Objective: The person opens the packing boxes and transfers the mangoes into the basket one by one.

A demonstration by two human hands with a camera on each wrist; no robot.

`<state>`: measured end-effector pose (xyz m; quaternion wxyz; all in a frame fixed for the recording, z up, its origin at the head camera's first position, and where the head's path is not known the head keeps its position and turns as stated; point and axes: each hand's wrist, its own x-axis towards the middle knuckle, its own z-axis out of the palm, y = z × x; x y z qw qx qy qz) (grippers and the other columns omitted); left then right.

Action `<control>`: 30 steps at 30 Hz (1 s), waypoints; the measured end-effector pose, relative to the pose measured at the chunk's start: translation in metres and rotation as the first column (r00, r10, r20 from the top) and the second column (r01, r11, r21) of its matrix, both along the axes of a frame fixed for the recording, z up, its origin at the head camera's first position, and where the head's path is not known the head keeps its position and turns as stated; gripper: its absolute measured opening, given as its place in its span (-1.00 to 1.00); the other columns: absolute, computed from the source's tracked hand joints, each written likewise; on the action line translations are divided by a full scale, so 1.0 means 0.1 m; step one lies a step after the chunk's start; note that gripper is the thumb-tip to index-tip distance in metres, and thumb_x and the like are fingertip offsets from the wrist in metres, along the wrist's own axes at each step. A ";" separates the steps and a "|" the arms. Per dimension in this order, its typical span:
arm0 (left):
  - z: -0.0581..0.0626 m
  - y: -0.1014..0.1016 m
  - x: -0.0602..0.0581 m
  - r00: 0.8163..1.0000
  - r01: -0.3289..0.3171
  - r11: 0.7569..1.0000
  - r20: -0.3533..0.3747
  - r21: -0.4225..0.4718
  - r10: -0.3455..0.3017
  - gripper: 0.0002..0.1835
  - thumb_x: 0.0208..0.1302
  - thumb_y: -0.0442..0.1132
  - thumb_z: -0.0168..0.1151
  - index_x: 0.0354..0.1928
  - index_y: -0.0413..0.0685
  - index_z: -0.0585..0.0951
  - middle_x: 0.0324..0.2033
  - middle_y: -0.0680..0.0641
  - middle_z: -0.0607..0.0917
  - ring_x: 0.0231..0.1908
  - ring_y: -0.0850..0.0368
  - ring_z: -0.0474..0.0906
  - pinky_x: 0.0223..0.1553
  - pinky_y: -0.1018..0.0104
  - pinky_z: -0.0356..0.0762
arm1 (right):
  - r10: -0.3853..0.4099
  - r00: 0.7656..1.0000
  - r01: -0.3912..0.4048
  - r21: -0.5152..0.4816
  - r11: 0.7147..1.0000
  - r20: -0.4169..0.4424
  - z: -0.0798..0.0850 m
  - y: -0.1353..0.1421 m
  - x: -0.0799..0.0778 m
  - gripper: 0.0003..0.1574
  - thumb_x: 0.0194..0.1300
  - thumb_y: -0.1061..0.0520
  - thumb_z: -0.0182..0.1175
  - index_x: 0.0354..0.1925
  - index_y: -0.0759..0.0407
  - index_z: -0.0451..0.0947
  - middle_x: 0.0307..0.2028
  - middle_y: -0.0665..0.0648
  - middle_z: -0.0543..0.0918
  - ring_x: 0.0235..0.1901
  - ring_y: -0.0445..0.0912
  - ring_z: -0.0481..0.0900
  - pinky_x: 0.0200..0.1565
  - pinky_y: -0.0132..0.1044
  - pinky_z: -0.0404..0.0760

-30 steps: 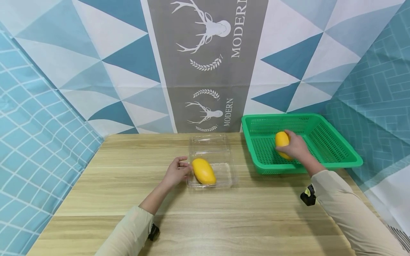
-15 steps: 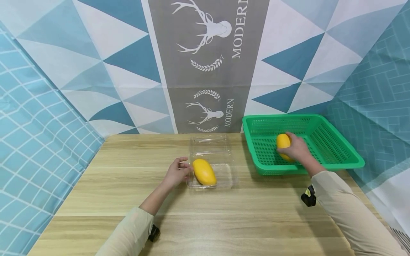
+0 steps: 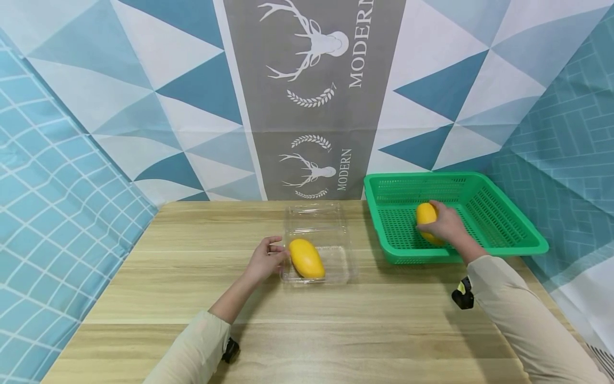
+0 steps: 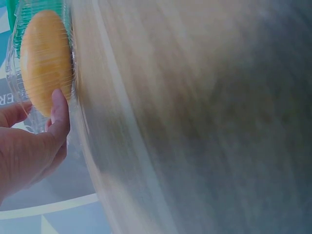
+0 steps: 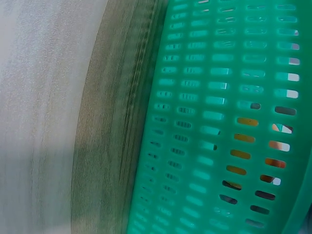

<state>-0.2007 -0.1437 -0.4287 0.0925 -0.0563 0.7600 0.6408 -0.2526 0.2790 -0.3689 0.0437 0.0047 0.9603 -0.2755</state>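
Note:
In the head view my right hand grips a yellow mango inside the green plastic basket, thumb on the near side and fingers at the far side. Only yellow patches show through the basket's slotted wall in the right wrist view. My left hand is at the left side of a clear plastic clamshell box, its fingers loosely bent and the tips against the wall. Inside the box a second mango lies aslant on the left. The box's lid is folded back towards the wall.
The wooden table carries the box and the basket. A patterned cloth backdrop rises behind them, with blue tiled cloth along the left and more cloth at the right, close to the basket.
My right hand and its mango have moved slightly down, lower in the basket. The left hand, the box and the mango in it have kept their places.

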 end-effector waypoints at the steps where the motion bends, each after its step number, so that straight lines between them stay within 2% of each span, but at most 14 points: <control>1: 0.00 0.00 0.00 1.000 0.000 1.000 0.001 -0.001 0.000 -0.39 0.26 -0.34 0.18 0.32 -0.20 0.21 0.00 -0.26 0.43 -0.17 0.02 0.54 -0.18 0.09 0.69 | 0.001 1.000 -0.001 -0.001 1.000 0.004 -0.01 0.01 -0.01 0.05 0.19 0.04 0.20 0.39 0.43 -0.14 0.13 0.65 0.14 -0.04 0.39 0.28 -0.27 0.09 0.54; 16: -0.02 0.00 -0.02 1.000 -0.006 1.000 0.008 -0.013 0.006 -0.43 0.25 -0.37 0.17 0.29 -0.19 0.25 -0.03 -0.25 0.44 -0.22 0.06 0.53 -0.22 0.17 0.69 | -0.001 1.000 0.001 0.018 1.000 0.015 -0.12 0.08 -0.10 0.05 0.19 0.05 0.19 0.39 0.45 -0.15 0.13 0.64 0.16 -0.02 0.40 0.29 -0.23 0.12 0.53; 30: -0.02 0.00 -0.02 1.000 -0.014 1.000 0.017 -0.018 0.014 -0.42 0.24 -0.37 0.19 0.28 -0.17 0.26 -0.03 -0.24 0.46 -0.24 0.07 0.52 -0.21 0.17 0.69 | 0.016 0.999 -0.018 0.035 0.999 0.039 -0.11 0.12 -0.15 0.06 0.18 0.05 0.19 0.37 0.50 -0.16 0.09 0.65 0.22 -0.06 0.40 0.34 -0.25 0.08 0.53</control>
